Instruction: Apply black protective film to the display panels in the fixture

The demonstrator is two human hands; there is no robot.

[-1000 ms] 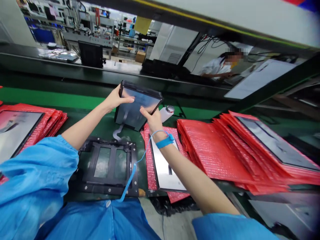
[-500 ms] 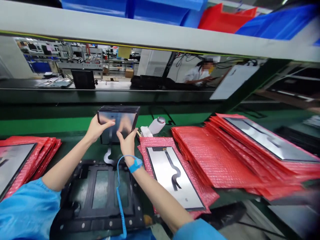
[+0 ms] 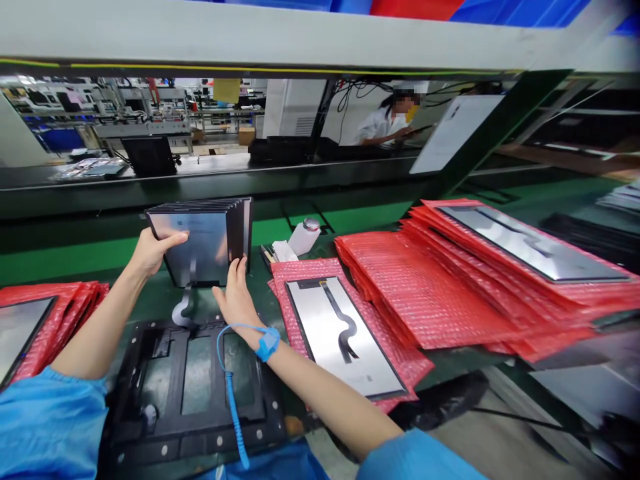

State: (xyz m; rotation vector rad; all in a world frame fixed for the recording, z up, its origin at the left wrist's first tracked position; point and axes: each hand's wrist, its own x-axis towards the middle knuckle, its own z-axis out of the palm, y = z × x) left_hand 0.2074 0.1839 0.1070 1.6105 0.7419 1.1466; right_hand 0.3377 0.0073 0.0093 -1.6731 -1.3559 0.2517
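Note:
A stack of LCD display panels [image 3: 200, 233] stands upright and fanned out beyond the black frame fixture [image 3: 173, 400]. My left hand [image 3: 155, 250] grips its left edge, thumb across the silver front face and fingers hidden behind. A flat ribbon cable [image 3: 183, 310] hangs from the front panel to the fixture's far edge. My right hand [image 3: 235, 297] is at the stack's lower right, fingers stretched up against the panel edges and thumb apart. Around my right wrist sits a blue wrist strap [image 3: 269, 343] with a coiled cord.
Right of the fixture, one LCD panel [image 3: 345, 333] lies on a red bubble-wrap bag [image 3: 415, 363]. More red bags [image 3: 415, 287] are piled further right, another panel [image 3: 530, 243] on top. Left are red bags [image 3: 75, 313] with a panel. A white bottle [image 3: 304, 237] stands behind; a person sits beyond.
The panel stack has shifted left and fanned out, its edges now spread at the right. My right hand has loosened from its thumb hold and its fingers have straightened. The camera view has tilted down.

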